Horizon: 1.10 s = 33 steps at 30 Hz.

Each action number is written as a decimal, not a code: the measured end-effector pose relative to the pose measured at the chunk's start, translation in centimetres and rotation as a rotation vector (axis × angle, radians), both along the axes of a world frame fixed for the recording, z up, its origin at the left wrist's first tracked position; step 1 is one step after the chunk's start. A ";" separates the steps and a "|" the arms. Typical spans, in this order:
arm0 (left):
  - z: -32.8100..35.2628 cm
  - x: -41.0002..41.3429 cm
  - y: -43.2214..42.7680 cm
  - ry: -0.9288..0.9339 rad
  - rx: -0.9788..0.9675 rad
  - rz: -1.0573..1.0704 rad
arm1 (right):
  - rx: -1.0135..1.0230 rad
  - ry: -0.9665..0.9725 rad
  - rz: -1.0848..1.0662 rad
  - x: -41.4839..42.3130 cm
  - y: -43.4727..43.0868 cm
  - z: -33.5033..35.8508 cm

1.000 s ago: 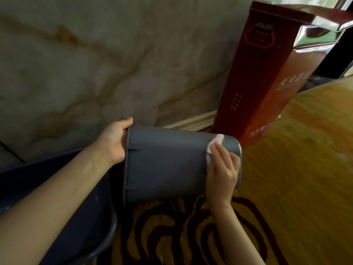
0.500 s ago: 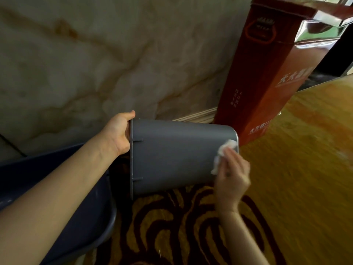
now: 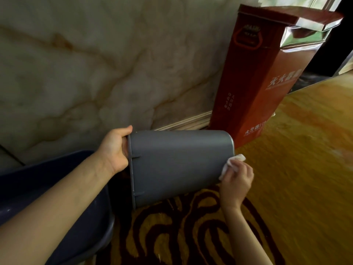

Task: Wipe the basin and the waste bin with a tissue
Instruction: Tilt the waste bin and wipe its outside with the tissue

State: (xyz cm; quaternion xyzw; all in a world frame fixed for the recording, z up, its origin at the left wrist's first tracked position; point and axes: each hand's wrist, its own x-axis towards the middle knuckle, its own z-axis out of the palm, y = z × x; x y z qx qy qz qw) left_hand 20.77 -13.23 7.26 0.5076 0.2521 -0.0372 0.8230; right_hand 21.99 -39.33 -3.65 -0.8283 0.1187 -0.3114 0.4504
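Observation:
A grey plastic waste bin (image 3: pixel 177 165) is held on its side in the air, rim to the left and base to the right. My left hand (image 3: pixel 114 148) grips its rim, fingers inside the opening. My right hand (image 3: pixel 236 178) is closed on a crumpled white tissue (image 3: pixel 232 162) and presses it against the bin's base edge at the lower right. A dark blue basin (image 3: pixel 91 217) sits at the lower left, mostly hidden under my left forearm.
A tall red box (image 3: pixel 254 79) with a shiny open lid stands against the marble wall (image 3: pixel 95 64) just behind the bin. Below is a yellow carpet (image 3: pixel 296 178) with dark swirl patterns. A skirting board runs along the wall's foot.
The bin has tilted, its base rising toward the red box. My right hand with the tissue slid off the bin's side wall to the base's lower edge.

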 end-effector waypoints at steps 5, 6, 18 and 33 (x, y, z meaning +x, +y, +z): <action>-1.3 -2.9 0.7 0.004 -0.103 -0.081 | 0.032 -0.110 0.098 -1.0 3.3 3.9; -1.5 -3.3 0.9 0.015 -0.122 -0.098 | 0.006 -0.122 0.213 -1.6 4.7 4.9; -3.4 -4.8 0.9 0.107 -0.193 -0.117 | -0.332 -0.030 0.872 -6.2 14.6 6.9; -5.8 -3.5 1.1 0.225 0.010 -0.114 | -0.469 0.085 0.477 -5.3 8.5 1.7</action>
